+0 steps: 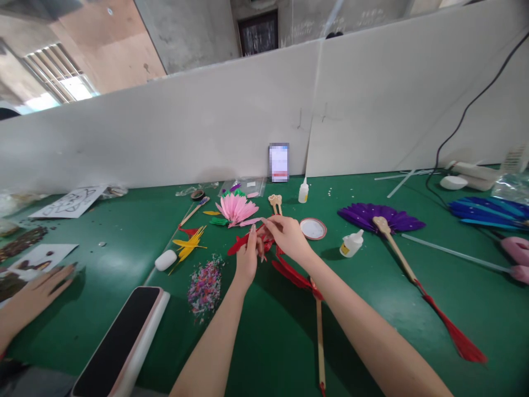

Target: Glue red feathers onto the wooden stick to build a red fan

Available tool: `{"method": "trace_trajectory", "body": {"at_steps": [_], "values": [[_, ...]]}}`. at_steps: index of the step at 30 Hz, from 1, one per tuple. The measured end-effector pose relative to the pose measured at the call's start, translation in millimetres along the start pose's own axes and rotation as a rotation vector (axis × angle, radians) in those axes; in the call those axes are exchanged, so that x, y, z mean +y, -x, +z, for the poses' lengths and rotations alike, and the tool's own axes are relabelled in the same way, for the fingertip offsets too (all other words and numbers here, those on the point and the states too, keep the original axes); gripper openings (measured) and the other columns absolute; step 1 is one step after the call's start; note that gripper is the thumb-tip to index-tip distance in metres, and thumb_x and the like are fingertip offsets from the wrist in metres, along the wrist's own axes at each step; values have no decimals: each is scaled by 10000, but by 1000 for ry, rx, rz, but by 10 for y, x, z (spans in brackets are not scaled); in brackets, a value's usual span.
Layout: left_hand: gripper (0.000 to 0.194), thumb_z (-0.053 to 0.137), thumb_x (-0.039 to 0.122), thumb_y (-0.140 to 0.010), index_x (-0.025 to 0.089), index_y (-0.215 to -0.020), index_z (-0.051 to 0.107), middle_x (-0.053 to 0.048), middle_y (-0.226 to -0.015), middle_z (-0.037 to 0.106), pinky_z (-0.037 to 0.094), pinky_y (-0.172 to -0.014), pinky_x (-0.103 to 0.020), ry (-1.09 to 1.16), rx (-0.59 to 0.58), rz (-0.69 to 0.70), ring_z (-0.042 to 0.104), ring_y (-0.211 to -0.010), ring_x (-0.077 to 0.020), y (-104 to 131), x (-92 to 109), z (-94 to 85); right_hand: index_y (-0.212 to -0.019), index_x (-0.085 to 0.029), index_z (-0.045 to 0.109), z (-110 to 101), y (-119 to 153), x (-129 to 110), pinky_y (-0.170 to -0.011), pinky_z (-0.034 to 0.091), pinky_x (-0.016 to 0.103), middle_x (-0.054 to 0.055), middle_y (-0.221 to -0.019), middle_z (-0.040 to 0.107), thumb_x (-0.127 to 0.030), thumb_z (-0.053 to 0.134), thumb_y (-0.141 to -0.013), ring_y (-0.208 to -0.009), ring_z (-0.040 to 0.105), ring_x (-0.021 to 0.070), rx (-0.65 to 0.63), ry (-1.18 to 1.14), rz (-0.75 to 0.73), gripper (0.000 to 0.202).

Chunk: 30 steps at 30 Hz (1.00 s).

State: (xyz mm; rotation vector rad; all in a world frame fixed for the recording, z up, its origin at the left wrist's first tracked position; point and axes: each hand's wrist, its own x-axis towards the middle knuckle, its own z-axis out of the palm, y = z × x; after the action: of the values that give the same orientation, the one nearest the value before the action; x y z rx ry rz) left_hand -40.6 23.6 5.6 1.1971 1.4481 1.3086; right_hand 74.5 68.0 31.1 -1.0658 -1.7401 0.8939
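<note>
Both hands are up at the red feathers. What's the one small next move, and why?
I'd raise the right forearm slightly and ease it outward, keeping both hands together. It crosses over the red fan, hiding part of its head; whether they touch, I can't tell. The left hand seems to hold red feathers.

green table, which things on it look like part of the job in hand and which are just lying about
Likely in the job:
- red feathers at the left hand and right hand
- red fan
- nearer glue bottle
- perhaps the pink feathers

Seemingly just lying about:
- purple fan
- blue fan
- drawing
- propped phone
</note>
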Motion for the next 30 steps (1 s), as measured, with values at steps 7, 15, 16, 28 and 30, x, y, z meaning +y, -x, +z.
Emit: {"method": "trace_trajectory", "body": {"at_steps": [7, 15, 16, 28, 30], "values": [[587, 297, 559, -839, 176, -401, 377, 20, -378, 364, 377, -482, -215, -22, -11, 8, 449, -429, -99, -4, -28, -2, -614, -174, 545, 10, 7, -6, -500, 375, 228, 11, -554, 569, -336, 415, -865, -491, 487, 127, 22, 35, -20, 326], [598, 301, 575, -831, 178, -393, 388, 12, -379, 401, 378, -494, -220, -59, 5, 4, 460, -444, -104, 8, -32, -6, -649, -200, 471, 51, 10, 21, -520, 395, 228, -9, -568, 515, -328, 379, -878, -506, 499, 129, 14, -43, -12, 278], [594, 303, 575, -830, 179, -399, 399, 13, -378, 399, 379, -491, -220, -52, 7, 2, 454, -440, -103, 8, -31, -6, -655, -200, 466, 50, 11, 19, -521, 396, 228, -13, -569, 506, -325, 375, -881, -504, 498, 127, 7, -51, -12, 273], [571, 305, 580, -828, 186, -425, 396, 5, -398, 420, 360, -458, -228, 3, 19, -7, 443, -434, -105, -4, 0, 5, -742, -164, 615, -5, 7, -10, -561, 431, 231, 28, -671, 651, -331, 489, -826, -579, 581, 140, -18, -63, -3, 225], [569, 303, 582, -828, 187, -429, 400, 8, -393, 415, 357, -449, -229, 2, 15, -15, 437, -422, -104, 1, -2, 7, -737, -162, 632, -14, 1, -16, -551, 426, 229, 28, -663, 658, -322, 495, -820, -570, 579, 140, -10, -53, -1, 226]]}}
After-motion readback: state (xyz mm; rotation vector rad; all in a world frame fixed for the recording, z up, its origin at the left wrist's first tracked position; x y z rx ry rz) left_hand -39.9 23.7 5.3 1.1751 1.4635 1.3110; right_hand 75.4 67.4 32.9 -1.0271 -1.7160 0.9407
